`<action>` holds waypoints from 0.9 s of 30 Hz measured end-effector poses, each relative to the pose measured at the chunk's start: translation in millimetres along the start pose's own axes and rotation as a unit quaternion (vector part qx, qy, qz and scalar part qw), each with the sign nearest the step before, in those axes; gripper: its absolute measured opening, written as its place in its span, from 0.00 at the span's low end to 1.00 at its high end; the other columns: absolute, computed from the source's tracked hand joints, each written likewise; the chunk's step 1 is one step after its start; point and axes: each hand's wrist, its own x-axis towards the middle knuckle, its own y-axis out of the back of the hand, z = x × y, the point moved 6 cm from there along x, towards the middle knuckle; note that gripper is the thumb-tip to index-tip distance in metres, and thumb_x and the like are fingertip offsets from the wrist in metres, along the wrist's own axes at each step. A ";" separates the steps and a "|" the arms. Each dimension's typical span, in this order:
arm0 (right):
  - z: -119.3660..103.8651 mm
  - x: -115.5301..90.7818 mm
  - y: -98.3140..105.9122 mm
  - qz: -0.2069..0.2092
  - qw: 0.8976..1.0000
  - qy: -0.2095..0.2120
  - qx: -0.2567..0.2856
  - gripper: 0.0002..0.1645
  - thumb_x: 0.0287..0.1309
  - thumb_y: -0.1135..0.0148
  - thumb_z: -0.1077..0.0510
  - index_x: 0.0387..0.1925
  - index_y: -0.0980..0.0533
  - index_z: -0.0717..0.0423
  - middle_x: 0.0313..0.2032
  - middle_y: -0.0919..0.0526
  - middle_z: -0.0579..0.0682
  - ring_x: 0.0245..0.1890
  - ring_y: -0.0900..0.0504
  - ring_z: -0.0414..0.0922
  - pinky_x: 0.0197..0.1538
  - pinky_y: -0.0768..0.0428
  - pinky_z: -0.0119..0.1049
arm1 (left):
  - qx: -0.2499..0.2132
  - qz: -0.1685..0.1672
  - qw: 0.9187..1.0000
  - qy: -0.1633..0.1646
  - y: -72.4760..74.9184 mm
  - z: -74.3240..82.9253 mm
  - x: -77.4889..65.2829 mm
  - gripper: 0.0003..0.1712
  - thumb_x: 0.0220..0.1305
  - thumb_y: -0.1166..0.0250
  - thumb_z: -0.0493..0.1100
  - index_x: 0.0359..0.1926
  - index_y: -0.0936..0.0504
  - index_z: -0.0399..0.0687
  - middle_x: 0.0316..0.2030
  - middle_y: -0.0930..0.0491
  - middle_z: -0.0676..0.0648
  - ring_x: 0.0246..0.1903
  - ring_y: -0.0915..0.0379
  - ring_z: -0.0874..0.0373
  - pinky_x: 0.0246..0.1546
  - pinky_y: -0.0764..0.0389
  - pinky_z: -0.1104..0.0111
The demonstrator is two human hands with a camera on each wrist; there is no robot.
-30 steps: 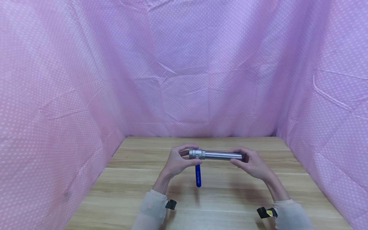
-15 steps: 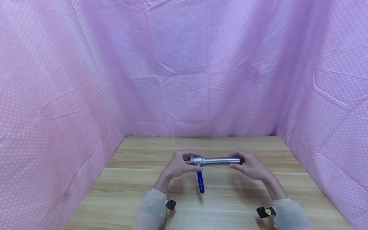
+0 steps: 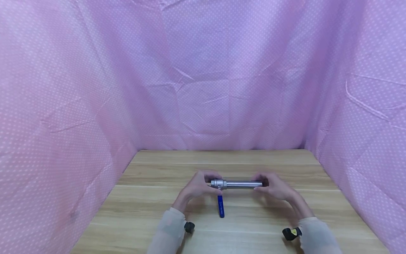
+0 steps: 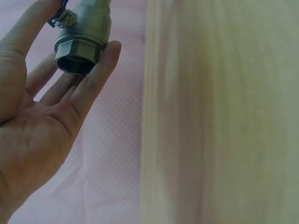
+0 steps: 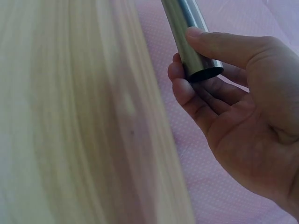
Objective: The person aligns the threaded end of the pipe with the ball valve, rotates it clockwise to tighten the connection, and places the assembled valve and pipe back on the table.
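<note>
A steel ball valve [image 3: 219, 183] with a blue lever handle [image 3: 221, 206] is joined to a straight metal pipe [image 3: 243, 184], and the two lie level across the head view. My left hand [image 3: 200, 185] grips the valve body between thumb and fingers; the handle points toward me. In the left wrist view the valve's open hex end [image 4: 77, 58] faces the palm. With thumb and fingertips, my right hand [image 3: 275, 186] pinches the far end of the pipe, whose hollow mouth [image 5: 205, 73] shows in the right wrist view. Both pieces are held above the table.
A wood-grain table [image 3: 203, 233] spreads beneath the hands. Pink dotted cloth [image 3: 203, 88] hangs behind it and along both sides. Dark wrist cameras [image 3: 291, 233] sit at the sleeve cuffs.
Both hands have lowered the joined valve and pipe and brought them nearer to me. The grips look the same, and the blue handle has come down with them.
</note>
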 end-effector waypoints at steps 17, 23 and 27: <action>26.3 -7.1 -17.1 -0.070 0.996 -0.049 0.002 0.14 0.69 0.23 0.56 0.54 0.13 0.49 0.49 0.09 0.48 0.50 0.16 0.40 0.56 0.18 0.28 | 0.015 -0.038 0.995 0.087 -15.3 -21.3 -2.5 0.21 0.59 0.11 0.50 0.53 0.05 0.62 0.49 0.08 0.56 0.53 0.16 0.55 0.62 0.18 0.59; 25.2 -6.2 -19.6 -0.079 0.996 -0.039 0.018 0.13 0.66 0.21 0.58 0.51 0.12 0.51 0.47 0.10 0.50 0.46 0.17 0.38 0.51 0.18 0.27 | 0.023 -0.040 0.994 0.096 -14.9 -22.9 -4.0 0.21 0.59 0.11 0.51 0.53 0.05 0.62 0.49 0.07 0.57 0.57 0.16 0.56 0.73 0.18 0.47; 23.1 -5.8 -20.5 -0.080 0.996 -0.034 0.009 0.13 0.66 0.20 0.58 0.50 0.12 0.52 0.46 0.10 0.49 0.46 0.18 0.36 0.50 0.18 0.27 | 0.024 -0.043 0.995 0.092 -14.7 -22.4 -6.1 0.21 0.60 0.11 0.50 0.53 0.05 0.61 0.49 0.07 0.57 0.56 0.15 0.57 0.73 0.18 0.47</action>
